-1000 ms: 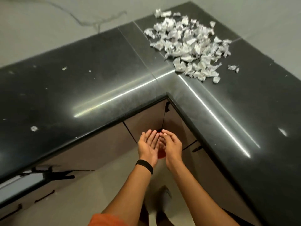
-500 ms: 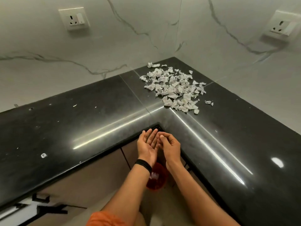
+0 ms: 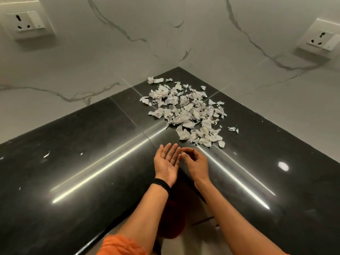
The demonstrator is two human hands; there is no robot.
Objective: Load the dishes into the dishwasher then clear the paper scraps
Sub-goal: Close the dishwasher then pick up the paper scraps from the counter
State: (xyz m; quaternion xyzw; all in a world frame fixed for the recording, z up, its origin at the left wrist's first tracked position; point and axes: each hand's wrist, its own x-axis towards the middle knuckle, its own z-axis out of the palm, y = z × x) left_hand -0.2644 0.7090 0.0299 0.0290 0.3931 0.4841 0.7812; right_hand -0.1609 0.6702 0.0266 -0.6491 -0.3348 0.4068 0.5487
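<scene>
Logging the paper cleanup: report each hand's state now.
Left hand: open, palm up, empty.
Right hand: open, fingers loosely curled, nothing visible in it.

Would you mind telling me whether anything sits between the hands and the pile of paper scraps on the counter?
Nothing visible does. Only bare black countertop lies between the left hand, the right hand and the near edge of the paper scraps.

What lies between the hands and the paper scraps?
In the head view, only bare black countertop separates left hand and right hand from the paper scraps.
</scene>
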